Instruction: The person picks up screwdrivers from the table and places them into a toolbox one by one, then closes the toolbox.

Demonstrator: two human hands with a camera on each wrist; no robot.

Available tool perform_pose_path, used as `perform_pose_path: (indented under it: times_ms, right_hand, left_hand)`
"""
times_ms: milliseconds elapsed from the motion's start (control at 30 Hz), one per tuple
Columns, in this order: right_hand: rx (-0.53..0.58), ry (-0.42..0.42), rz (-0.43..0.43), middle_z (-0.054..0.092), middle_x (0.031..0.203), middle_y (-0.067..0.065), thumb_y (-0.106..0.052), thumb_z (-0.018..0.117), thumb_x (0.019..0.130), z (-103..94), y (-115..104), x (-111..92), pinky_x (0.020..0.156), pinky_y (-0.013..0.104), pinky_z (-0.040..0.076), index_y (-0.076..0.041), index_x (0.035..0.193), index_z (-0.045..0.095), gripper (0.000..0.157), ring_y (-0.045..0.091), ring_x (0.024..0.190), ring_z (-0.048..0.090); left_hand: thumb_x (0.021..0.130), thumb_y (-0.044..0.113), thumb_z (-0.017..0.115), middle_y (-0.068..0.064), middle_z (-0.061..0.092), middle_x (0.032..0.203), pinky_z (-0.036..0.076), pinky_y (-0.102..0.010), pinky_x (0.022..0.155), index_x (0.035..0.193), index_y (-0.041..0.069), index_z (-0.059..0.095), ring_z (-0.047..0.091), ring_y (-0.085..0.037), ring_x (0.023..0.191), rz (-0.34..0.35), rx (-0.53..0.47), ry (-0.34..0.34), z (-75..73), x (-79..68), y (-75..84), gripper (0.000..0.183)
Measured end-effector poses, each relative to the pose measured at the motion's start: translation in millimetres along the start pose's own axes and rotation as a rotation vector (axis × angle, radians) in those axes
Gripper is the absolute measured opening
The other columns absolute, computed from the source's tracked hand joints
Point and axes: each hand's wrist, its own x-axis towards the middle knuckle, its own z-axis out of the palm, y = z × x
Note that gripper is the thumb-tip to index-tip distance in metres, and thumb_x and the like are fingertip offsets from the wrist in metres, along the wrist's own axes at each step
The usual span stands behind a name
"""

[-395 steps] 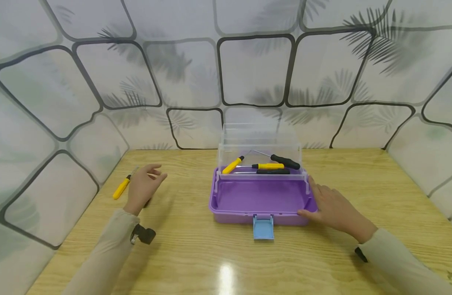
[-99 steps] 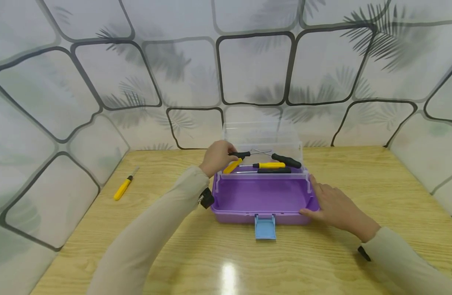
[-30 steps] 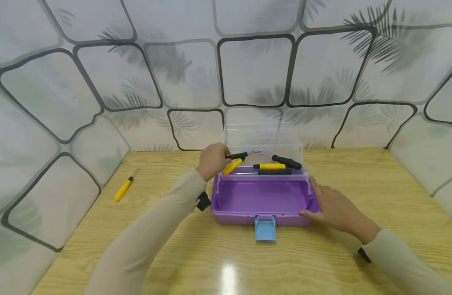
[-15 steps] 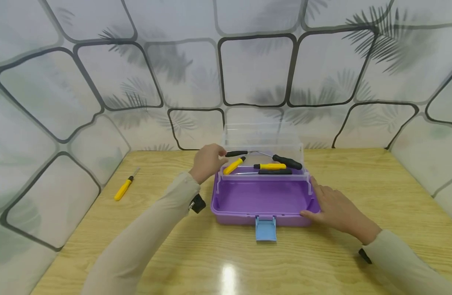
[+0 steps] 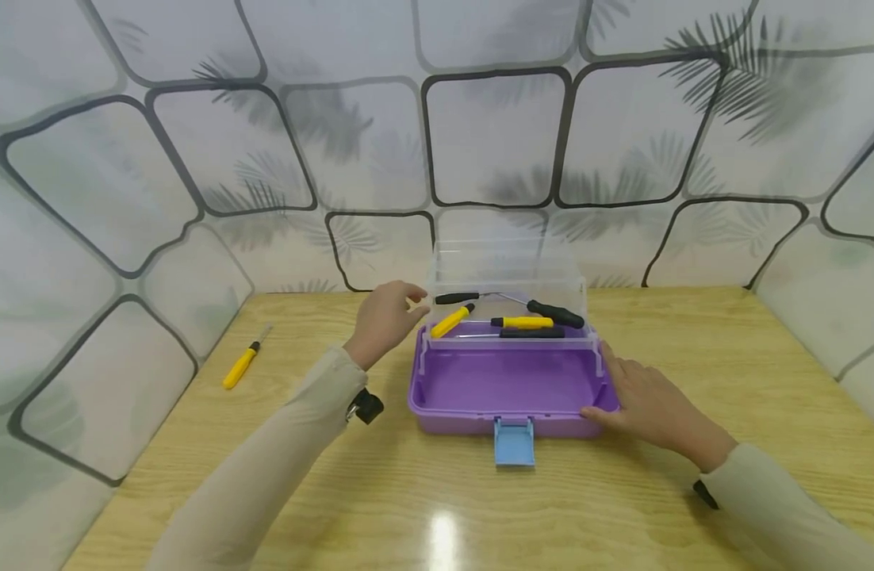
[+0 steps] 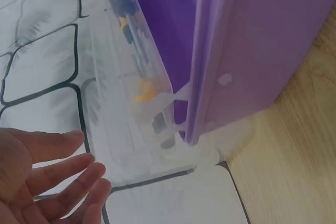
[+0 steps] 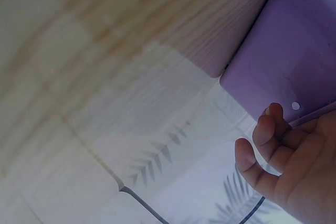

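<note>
A purple toolbox (image 5: 451, 420) stands with its clear lid (image 5: 508, 262) raised. Its raised clear tray (image 5: 480, 344) holds several screwdrivers, among them a small black-handled screwdriver (image 5: 457, 299) at the back left and a yellow-handled screwdriver (image 5: 451, 321) in front of it. My left hand (image 5: 383, 323) is just left of the tray, fingers apart and holding nothing; in the left wrist view the hand (image 6: 52, 182) has relaxed fingers. My right hand (image 5: 651, 408) rests against the toolbox's right side, thumb on the front rim. In the right wrist view its other fingers (image 7: 262, 129) bend loosely beside the purple wall.
Another yellow-handled screwdriver (image 5: 241, 365) lies on the wooden table (image 5: 323, 492) at the left. A light blue latch (image 5: 514, 444) hangs down from the toolbox's front. The patterned backdrop (image 5: 366, 151) rises behind the table.
My left hand brought the small black-handled screwdriver from the left of the table into the tray, let go of it there and drew back left. My right hand has stayed at the toolbox.
</note>
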Motion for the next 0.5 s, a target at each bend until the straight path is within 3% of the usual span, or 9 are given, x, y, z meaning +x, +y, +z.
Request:
perform_pose_path:
  times_ms: [233,500]
  right_hand:
    - [0.003,0.013,-0.008,0.055,0.12,0.034,-0.057,0.059,0.083,0.9,1.0,-0.5,0.089,0.055,0.045,0.013,0.144,0.014,0.104,0.044,0.105,0.057]
    - [0.01,0.015,-0.014,0.057,0.117,0.032,-0.056,0.06,0.083,-0.3,0.7,-0.7,0.087,0.053,0.046,0.014,0.144,0.013,0.104,0.041,0.103,0.058]
  left_hand:
    - [0.09,0.022,0.063,-0.012,0.069,0.107,0.053,-0.04,0.076,0.115,0.008,0.067,0.066,-0.027,0.092,-0.023,-0.088,0.101,-17.1,-13.7,-20.8,0.03]
    - [0.093,0.025,0.058,-0.018,0.065,0.113,0.053,-0.045,0.08,0.122,0.005,0.061,0.063,-0.033,0.098,-0.139,-0.22,0.17,-37.9,-30.1,-74.1,0.036]
